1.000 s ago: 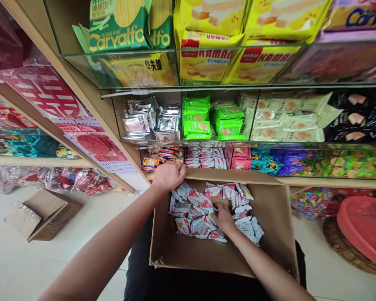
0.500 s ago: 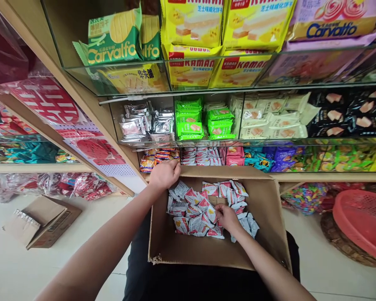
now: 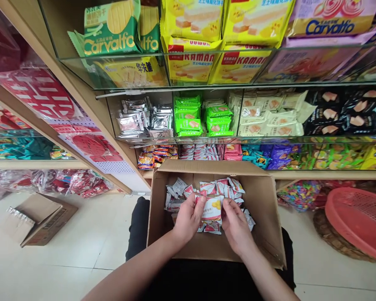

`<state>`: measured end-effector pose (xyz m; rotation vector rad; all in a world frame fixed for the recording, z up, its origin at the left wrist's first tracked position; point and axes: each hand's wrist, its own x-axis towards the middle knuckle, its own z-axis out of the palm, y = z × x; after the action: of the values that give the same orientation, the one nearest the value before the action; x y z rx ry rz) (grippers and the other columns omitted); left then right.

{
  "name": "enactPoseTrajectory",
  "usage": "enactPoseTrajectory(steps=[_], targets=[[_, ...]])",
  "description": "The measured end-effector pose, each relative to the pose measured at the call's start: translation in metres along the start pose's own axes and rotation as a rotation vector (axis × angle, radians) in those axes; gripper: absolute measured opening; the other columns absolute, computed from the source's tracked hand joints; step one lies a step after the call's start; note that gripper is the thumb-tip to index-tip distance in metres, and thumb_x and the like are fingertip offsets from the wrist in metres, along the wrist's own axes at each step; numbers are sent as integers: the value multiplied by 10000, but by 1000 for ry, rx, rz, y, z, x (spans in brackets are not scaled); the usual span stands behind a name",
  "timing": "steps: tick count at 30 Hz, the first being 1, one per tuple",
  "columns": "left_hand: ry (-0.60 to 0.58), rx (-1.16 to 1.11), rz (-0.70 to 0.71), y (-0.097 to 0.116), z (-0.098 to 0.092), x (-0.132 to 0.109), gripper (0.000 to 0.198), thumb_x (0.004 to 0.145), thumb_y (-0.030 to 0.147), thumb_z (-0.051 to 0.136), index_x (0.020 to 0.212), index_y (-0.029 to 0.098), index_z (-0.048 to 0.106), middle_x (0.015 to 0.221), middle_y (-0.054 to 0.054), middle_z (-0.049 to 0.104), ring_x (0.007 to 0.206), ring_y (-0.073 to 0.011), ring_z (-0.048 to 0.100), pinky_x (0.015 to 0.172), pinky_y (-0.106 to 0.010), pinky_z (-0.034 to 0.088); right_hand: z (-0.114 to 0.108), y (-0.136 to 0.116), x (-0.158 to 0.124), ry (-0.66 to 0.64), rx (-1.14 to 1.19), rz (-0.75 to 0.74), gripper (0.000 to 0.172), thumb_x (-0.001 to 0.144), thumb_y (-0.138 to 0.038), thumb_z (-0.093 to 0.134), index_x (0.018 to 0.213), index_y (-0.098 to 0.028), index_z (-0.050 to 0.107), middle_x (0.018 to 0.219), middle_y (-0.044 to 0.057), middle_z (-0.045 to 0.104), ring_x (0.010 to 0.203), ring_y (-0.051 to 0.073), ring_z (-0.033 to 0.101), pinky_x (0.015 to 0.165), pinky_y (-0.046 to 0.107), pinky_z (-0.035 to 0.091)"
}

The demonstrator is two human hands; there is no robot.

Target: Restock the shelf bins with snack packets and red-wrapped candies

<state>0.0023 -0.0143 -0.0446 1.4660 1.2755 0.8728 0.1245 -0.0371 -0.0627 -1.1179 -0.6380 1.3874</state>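
Note:
A small white and pink snack packet (image 3: 212, 210) with a yellow picture on it is held above the cardboard box (image 3: 166, 250). My left hand (image 3: 188, 215) is closed on the packet's left edge, thumb on top. On its right edge my right hand (image 3: 235, 221) pinches with thumb and fingers. Beneath and behind them, several loose packets (image 3: 211, 188) of the same kind lie in the box, some with their silvery-white backs up. The box rests across my lap, its far flap against the shelf. My hands and the held packet hide part of the packets below.
Ahead, glass-fronted shelves hold yellow wafer packs (image 3: 191, 62), green packets (image 3: 188, 117) and, lowest, a compartment of white and pink packets (image 3: 199, 152). An opened carton (image 3: 47, 217) lies on the floor at left. At right a red plastic basket (image 3: 357, 221) sits on a woven one.
My left hand has left the box's far left rim and come down to the packet. My right hand has raised a packet from the pile, and both hands now hold it.

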Motion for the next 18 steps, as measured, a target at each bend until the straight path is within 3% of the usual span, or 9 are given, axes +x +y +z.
enactPoseTrajectory(steps=[4, 8, 11, 15, 17, 18], targets=[[34, 103, 1, 4, -3, -1, 369, 826, 471, 282, 618, 180, 372, 526, 42, 351, 486, -79, 340, 446, -198, 291, 7, 5, -1, 133, -434, -197, 298, 782, -480, 423, 668, -206, 450, 570, -37, 426, 514, 108, 400, 470, 213, 335], [59, 158, 8, 4, -6, -3, 374, 833, 465, 256, 611, 182, 360, 543, 34, 353, 506, -86, 333, 478, -209, 293, 5, 0, -1, 181, -628, -293, 328, 812, -463, 370, 617, -203, 415, 532, -35, 391, 494, 107, 376, 459, 215, 323], [65, 169, 14, 4, -12, -3, 368, 833, 466, 250, 621, 187, 365, 545, 33, 358, 509, -92, 344, 494, -214, 308, 2, -9, -1, 20, -600, -267, 268, 800, -447, 408, 716, -202, 474, 612, -15, 486, 567, 121, 449, 528, 221, 386], [-32, 215, 100, 12, -24, -2, 369, 840, 440, 248, 597, 186, 361, 529, 38, 358, 496, -87, 345, 486, -206, 312, -1, -27, -2, -371, -489, -70, 331, 722, -389, 558, 993, -215, 481, 787, 4, 590, 691, 146, 546, 611, 250, 448], [-94, 290, 182, 21, -34, 0, 368, 847, 416, 251, 610, 181, 407, 528, 36, 385, 493, -83, 363, 487, -200, 321, -3, -40, -1, -448, -466, -4, 324, 701, -363, 588, 972, -210, 499, 779, 6, 607, 701, 152, 567, 616, 263, 464], [-114, 340, 231, 26, -40, 3, 358, 852, 399, 255, 646, 179, 448, 546, 29, 422, 501, -83, 387, 497, -198, 333, -4, -47, 1, -428, -463, -10, 309, 690, -358, 600, 944, -203, 515, 766, 9, 613, 690, 152, 572, 606, 265, 470]])
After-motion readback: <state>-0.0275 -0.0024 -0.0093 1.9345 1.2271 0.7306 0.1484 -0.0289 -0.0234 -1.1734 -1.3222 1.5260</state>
